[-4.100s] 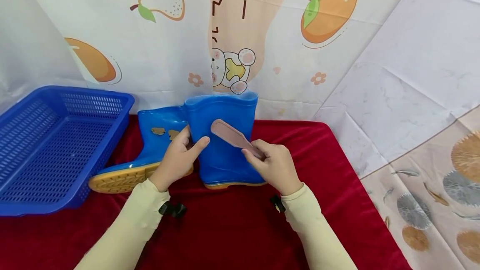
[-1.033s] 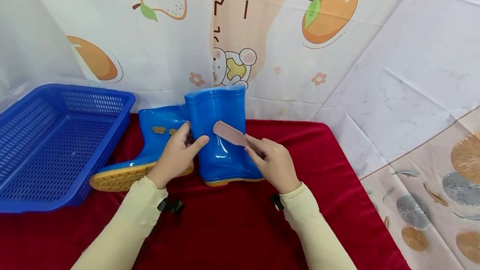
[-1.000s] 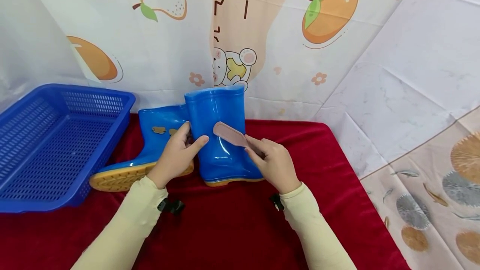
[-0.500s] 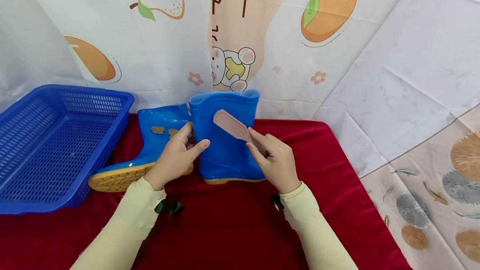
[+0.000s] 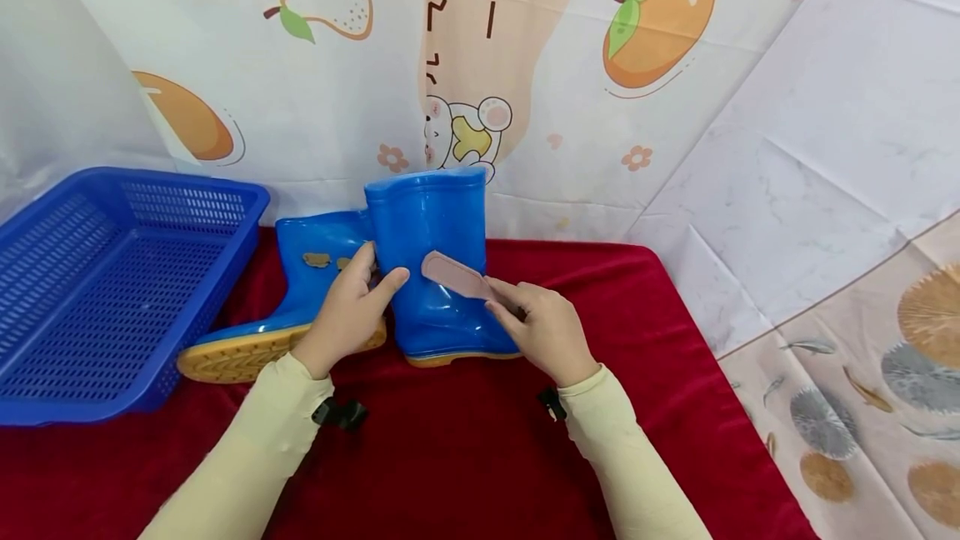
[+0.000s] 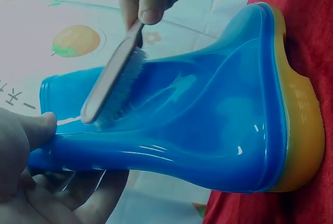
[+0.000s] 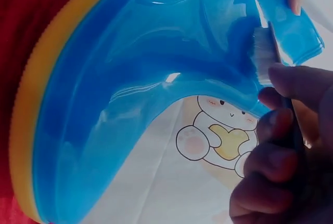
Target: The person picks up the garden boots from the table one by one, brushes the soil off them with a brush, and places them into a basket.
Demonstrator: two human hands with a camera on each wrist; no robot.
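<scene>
A blue rain boot (image 5: 427, 219) with a yellow sole stands upright on the red cloth. My left hand (image 5: 347, 307) grips its shaft from the left; in the left wrist view the thumb lies on the near side and the fingers go behind. A pale pinkish-brown handled brush (image 5: 454, 275) is in my right hand (image 5: 549, 330), which holds it by the handle. White bristles (image 7: 264, 55) touch the boot's shaft in the right wrist view. Behind my left hand a second blue boot (image 5: 318, 233) lies on its side, sole partly turned forward, with brown patches (image 5: 317, 259) on its shaft.
A blue perforated plastic basket (image 5: 135, 273) stands at the left. Red cloth (image 5: 465, 457) covers the table, whose right edge (image 5: 720, 365) slopes down to the lower right. A white printed curtain (image 5: 570, 182) hangs right behind the boots.
Over the last half second the held boot's top has swung left and its opening no longer shows. The brush has slid down and slightly left along the shaft. Both grips stay the same.
</scene>
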